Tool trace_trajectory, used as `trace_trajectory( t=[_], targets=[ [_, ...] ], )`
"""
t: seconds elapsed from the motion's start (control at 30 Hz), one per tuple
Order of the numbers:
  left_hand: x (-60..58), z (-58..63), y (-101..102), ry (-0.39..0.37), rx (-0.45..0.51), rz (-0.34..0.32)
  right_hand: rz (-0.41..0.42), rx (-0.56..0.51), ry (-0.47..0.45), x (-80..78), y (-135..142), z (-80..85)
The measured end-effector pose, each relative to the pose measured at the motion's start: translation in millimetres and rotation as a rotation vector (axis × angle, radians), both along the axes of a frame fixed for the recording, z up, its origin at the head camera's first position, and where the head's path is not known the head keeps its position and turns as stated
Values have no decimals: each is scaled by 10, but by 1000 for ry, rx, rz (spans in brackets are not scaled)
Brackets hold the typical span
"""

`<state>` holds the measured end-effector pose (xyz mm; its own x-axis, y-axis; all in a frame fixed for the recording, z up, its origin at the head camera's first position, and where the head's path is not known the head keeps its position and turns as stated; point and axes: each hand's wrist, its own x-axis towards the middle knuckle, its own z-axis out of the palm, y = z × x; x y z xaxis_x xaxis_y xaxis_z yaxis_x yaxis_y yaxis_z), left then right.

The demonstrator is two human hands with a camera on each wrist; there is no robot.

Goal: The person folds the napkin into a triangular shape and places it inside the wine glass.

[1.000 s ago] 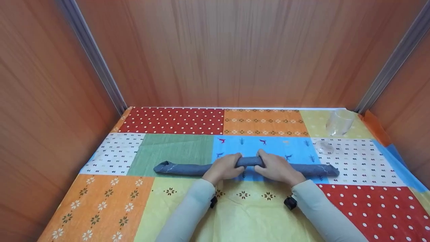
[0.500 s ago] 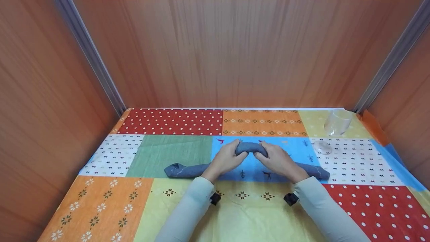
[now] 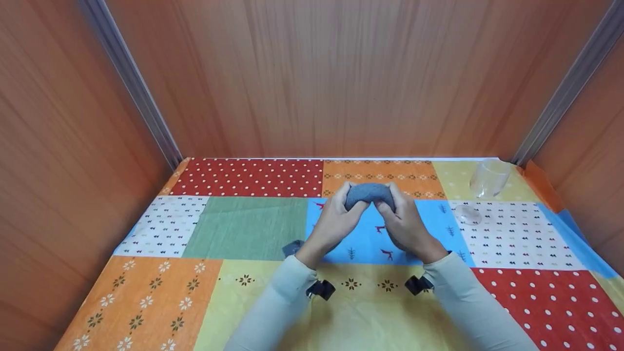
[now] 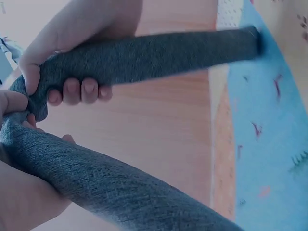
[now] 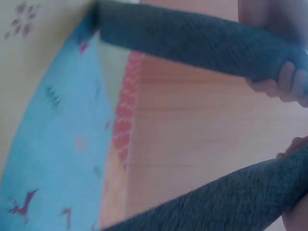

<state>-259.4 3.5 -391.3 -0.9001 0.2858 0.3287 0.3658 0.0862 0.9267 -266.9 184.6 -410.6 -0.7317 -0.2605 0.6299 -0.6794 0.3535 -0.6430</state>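
A rolled blue-grey cloth point(image 3: 369, 192), bent into an arch, is held up over the blue patch of the tablecloth. My left hand point(image 3: 336, 219) grips it on one side of the bend, and my right hand point(image 3: 405, 222) grips the other side close by. In the left wrist view both halves of the roll point(image 4: 144, 60) run down from the hands as two legs. Fingers of the right hand point(image 4: 82, 91) curl round the far leg there. Past the left wrist one end of the roll shows in the head view; the other end is hidden behind the right forearm.
A clear stemmed glass point(image 3: 490, 179) stands at the back right. The patchwork tablecloth point(image 3: 253, 229) covers the table. Wooden panels point(image 3: 312, 78) close in the back and both sides, with metal posts point(image 3: 141, 92) at the corners.
Both hands have lifted the middle of the cloth roll up and away from me. It was nearly straight on the table; now it is folded at the bend, its ends drawn inward.
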Motion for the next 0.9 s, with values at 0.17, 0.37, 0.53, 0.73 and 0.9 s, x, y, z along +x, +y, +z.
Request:
trace_trajectory(
  t=[0.17,0.37,0.53,0.73,0.9],
  targets=[
    [146,219,46,105,77,10,38,-105,162,95,-107,196],
    [254,361,63,250,144,5,99,-203,222,201,-232,347],
    [305,396,73,259,211,-5,149,-172,216,192,-244,337],
    [343,393,114,252,262,-56,212,-140,139,220,-192,318],
    [353,356,143,235,300,-108,254,-101,40,253,-163,315]
  ],
)
